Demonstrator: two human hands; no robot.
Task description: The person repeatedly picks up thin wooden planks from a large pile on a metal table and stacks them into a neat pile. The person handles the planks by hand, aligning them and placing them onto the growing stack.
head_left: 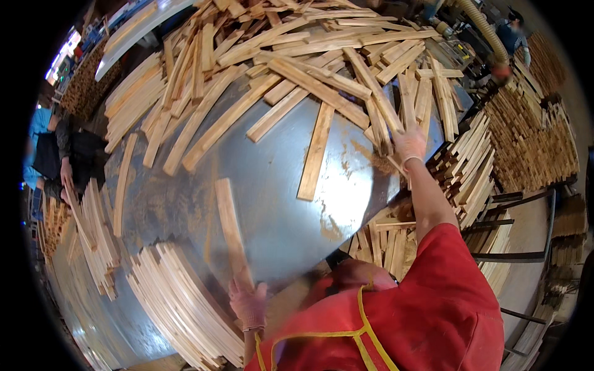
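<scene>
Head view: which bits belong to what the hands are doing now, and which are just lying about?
In hand:
- left hand, gripping a wooden slat
- right hand, on slats in the loose heap
- metal table

Lying about:
- neat slat stack
- stacked wood on the floor
- hose

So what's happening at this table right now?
A person in a red top and pink gloves works at a round metal table strewn with wooden slats. The left hand grips one slat at its near end. The right hand reaches into the loose pile of slats. Neat stacks sit at the near-left rim.
</scene>
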